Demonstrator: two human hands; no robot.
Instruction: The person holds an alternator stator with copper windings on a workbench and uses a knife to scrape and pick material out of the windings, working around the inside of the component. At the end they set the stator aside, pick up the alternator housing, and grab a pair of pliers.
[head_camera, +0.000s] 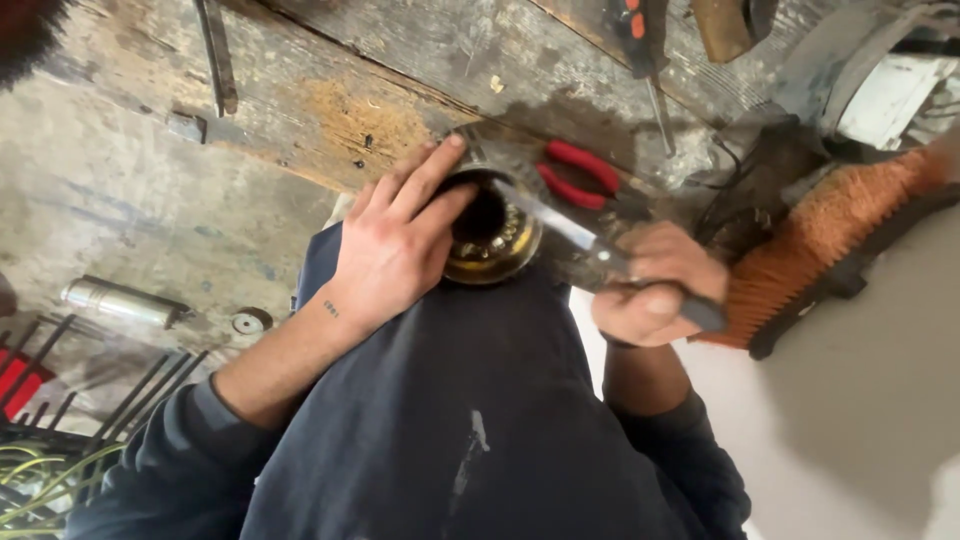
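The left hand grips a round metal housing at the worn wooden bench edge. The right hand clutches a knife. Red pliers lie beyond.

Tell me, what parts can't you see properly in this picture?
Head view, the only one:
- The round metal part: its near side is hidden by the left hand, and its inside is too dark.
- The flat tool: its handle is hidden in the right hand, and its tip is lost in the dark opening.
- The red-handled pliers: their head is hidden in shadow.
- The orange brush: blurred.
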